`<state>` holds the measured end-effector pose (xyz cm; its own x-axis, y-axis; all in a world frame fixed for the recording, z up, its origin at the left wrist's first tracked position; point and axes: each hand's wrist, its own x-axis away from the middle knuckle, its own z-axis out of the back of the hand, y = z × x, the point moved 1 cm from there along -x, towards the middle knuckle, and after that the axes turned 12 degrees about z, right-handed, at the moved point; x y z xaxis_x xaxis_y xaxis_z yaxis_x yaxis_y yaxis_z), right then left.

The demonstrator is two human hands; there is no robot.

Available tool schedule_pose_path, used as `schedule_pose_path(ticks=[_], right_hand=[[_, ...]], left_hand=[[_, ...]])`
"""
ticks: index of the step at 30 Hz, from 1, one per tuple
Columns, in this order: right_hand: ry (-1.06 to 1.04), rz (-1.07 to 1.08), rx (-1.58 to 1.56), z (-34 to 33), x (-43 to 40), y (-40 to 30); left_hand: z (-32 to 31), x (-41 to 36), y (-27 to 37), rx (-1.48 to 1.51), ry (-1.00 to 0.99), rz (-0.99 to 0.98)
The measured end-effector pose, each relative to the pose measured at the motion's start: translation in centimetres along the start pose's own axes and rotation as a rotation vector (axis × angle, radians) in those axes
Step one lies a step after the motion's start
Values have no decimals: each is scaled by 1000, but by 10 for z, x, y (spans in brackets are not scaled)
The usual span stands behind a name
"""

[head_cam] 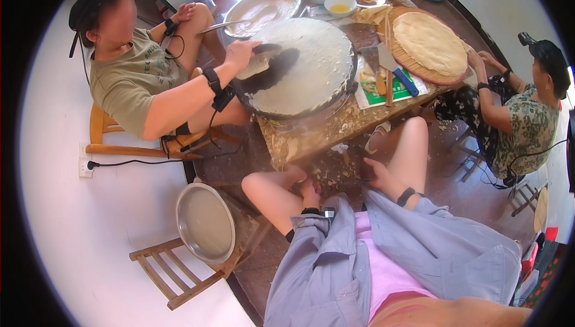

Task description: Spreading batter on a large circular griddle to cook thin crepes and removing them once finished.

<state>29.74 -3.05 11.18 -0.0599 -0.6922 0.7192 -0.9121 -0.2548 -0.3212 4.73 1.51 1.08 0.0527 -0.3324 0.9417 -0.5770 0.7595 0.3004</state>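
Note:
My left hand (311, 193) rests at my bent knee with its fingers curled; whether it holds anything is not visible. My right hand (382, 175) lies by my other thigh, thumb apart, holding nothing that I can see. Before me, a large round griddle (305, 71) carries a thin pale layer of batter. A person at the left presses a dark-edged spreader (269, 49) with batter on it at the griddle's left part, where a dark patch shows. At the right, a stack of thin round flatbreads (429, 44) lies on a round woven tray (400, 64).
A scraper with a blue handle (405, 82) and one with an orange handle (380, 83) lie on the wooden table (305, 143). Behind the griddle stand a basin of batter (265, 8) and bowls (340, 5). A metal basin (205, 223) sits at lower left. Another person sits at the right.

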Motion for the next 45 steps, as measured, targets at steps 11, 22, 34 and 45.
schedule_pose_path(ticks=[11,22,34,45], right_hand=[[-14,-11,-13,9,-8,2],[-9,6,14,2,2,-1],[-40,-9,35,5,1,-2],[-27,16,16,3,6,-3]], left_hand=[[0,-8,-1,7,-30,-2],[-5,5,0,26,4,-17],[10,-23,-7,5,-203,-82],[1,-6,0,-30,-59,-39]])
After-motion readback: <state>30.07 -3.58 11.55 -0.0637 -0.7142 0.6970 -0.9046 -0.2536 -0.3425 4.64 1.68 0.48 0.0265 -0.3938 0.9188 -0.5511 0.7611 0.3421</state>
